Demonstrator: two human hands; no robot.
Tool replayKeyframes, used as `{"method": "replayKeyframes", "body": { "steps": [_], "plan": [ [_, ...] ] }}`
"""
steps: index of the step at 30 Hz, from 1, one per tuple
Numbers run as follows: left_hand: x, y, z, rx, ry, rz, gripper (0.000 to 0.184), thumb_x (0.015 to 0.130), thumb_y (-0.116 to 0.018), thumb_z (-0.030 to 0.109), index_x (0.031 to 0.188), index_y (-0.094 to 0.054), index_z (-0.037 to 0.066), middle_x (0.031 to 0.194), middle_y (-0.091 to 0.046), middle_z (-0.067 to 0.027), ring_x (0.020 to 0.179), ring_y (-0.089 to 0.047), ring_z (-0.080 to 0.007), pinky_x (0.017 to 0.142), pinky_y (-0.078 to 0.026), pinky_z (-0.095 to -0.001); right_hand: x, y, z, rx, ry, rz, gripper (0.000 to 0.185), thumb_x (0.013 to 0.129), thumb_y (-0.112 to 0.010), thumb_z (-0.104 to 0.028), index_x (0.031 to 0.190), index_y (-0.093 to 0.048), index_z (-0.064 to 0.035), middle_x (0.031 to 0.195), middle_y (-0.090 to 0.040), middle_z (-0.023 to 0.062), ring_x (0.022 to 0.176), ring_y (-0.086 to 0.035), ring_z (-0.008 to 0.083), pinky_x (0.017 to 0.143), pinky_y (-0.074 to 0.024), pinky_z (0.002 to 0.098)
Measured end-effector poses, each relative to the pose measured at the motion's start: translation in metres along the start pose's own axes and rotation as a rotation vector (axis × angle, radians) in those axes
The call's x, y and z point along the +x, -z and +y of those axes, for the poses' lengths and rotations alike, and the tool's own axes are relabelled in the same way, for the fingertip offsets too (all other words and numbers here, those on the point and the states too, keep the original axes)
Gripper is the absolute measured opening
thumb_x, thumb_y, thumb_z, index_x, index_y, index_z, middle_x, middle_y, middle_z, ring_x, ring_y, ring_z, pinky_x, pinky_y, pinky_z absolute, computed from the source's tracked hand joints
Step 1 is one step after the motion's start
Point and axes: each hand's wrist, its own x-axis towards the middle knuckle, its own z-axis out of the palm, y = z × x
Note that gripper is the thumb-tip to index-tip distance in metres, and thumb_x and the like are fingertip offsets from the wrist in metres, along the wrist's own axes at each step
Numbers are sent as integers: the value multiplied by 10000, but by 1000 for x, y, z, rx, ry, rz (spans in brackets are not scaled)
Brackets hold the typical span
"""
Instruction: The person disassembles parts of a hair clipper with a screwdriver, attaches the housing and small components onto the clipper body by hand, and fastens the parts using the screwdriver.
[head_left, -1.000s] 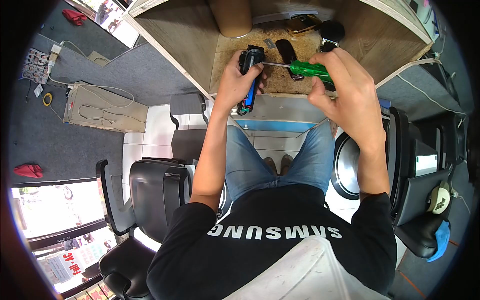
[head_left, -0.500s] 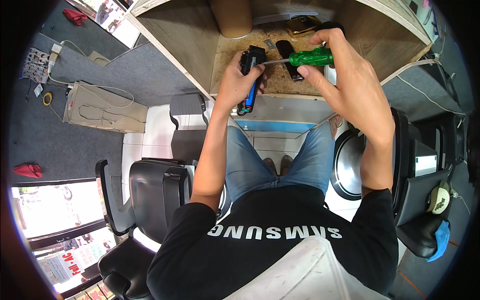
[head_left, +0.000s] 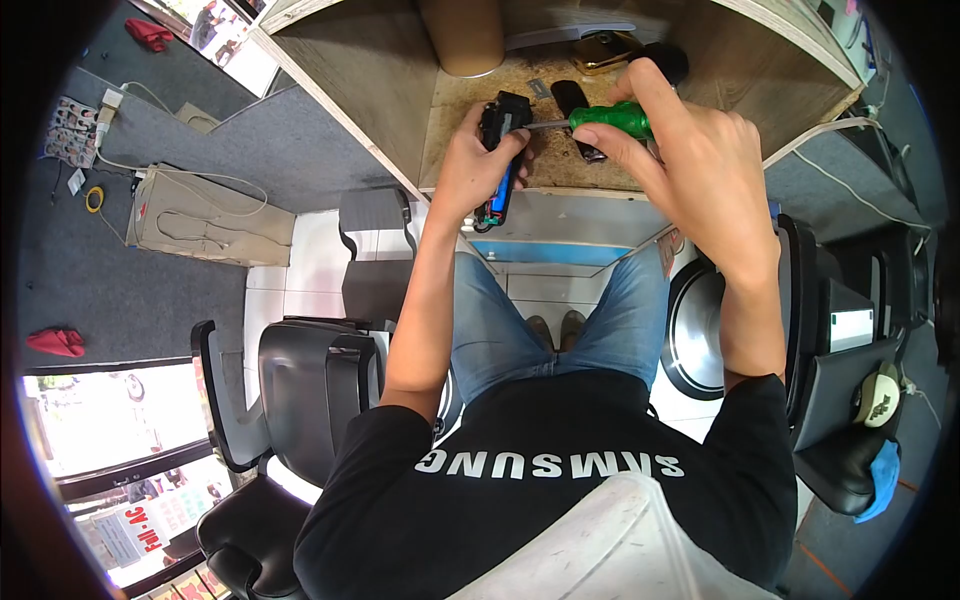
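Observation:
My left hand [head_left: 474, 165] is wrapped round an opened black hair clipper [head_left: 509, 104] with a blue battery [head_left: 500, 196] and some wiring showing at its lower end. The thumb presses on its casing. My right hand [head_left: 705, 170] grips the green handle of a screwdriver [head_left: 612, 119], with thumb and fingers closed around it. The metal shaft points left and reaches the clipper's side close to my left thumb; the exact contact of the tip is too small to tell. Behind the screwdriver, a slim black piece [head_left: 571, 97] lies on the shelf, partly covered.
Wooden side walls [head_left: 350, 75] enclose the shelf [head_left: 455, 115]. A brown cylinder [head_left: 462, 35] and a gold-coloured object [head_left: 604, 50] stand farther back. Black salon chairs [head_left: 310, 380] flank me, and a cardboard box [head_left: 205, 215] with cords is at left.
My right hand has shifted slightly left and its fingers have curled further over the screwdriver handle, which also moved a little left. My left hand and the clipper stay in place.

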Motion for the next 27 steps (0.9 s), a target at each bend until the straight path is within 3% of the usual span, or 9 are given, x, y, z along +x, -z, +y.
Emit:
{"method": "replayKeyframes", "body": {
  "steps": [4, 7, 10, 13, 19, 23, 27],
  "plan": [
    [0, 0, 0, 3, 14, 1, 281, 992, -715, 126, 1176, -546, -2, 835, -700, -96, 632, -681, -146, 530, -581, -303, 3, -3, -4, 153, 76, 131, 356, 967, -791, -271, 1176, -582, -74, 917, -756, 135, 747, -747, 334, 618, -554, 393],
    [0, 0, 1, 5, 13, -2, 279, 993, -716, 128, 1174, -544, 2, 833, -699, -96, 631, -681, -147, 530, -581, -304, 2, -10, 2, 159, 66, 80, 353, 970, -772, -286, 1164, -568, -72, 908, -738, 106, 753, -733, 346, 617, -557, 452],
    [0, 1, 0, -7, 3, -2, 274, 995, -714, 129, 1168, -541, 4, 831, -697, -97, 630, -680, -148, 527, -580, -306, 0, -9, 3, 188, -84, -5, 348, 973, -774, -273, 1155, -567, -60, 886, -736, 135, 764, -735, 353, 626, -554, 452],
    [0, 1, -1, -17, 12, 4, 271, 998, -711, 127, 1164, -537, 4, 831, -694, -97, 630, -679, -149, 522, -579, -308, -4, -7, 1, 268, -58, 68, 340, 985, -762, -300, 1128, -574, -55, 809, -733, 137, 738, -731, 368, 619, -553, 451],
    [0, 0, 0, -29, 17, 8, 271, 998, -711, 120, 1163, -530, 5, 838, -691, -104, 629, -675, -147, 520, -580, -308, -17, -7, 10, 109, -175, -53, 374, 1007, -735, -342, 1153, -564, -44, 774, -745, 145, 714, -735, 394, 601, -555, 463],
    [0, 0, -1, -31, 10, 5, 275, 998, -711, 120, 1169, -530, 4, 841, -693, -109, 628, -674, -147, 518, -579, -305, -21, -8, 10, 184, -100, 42, 380, 1015, -725, -368, 1114, -547, -47, 718, -734, 132, 654, -724, 391, 565, -545, 458],
    [2, 2, -5, -4, 21, -5, 364, 1018, -691, 149, 1285, -504, -14, 882, -720, -139, 647, -696, -170, 533, -596, -321, -28, -9, 18, 38, -132, -44, 377, 1021, -718, -371, 1110, -535, -53, 705, -728, 128, 633, -718, 386, 546, -537, 455]
  ]
}}
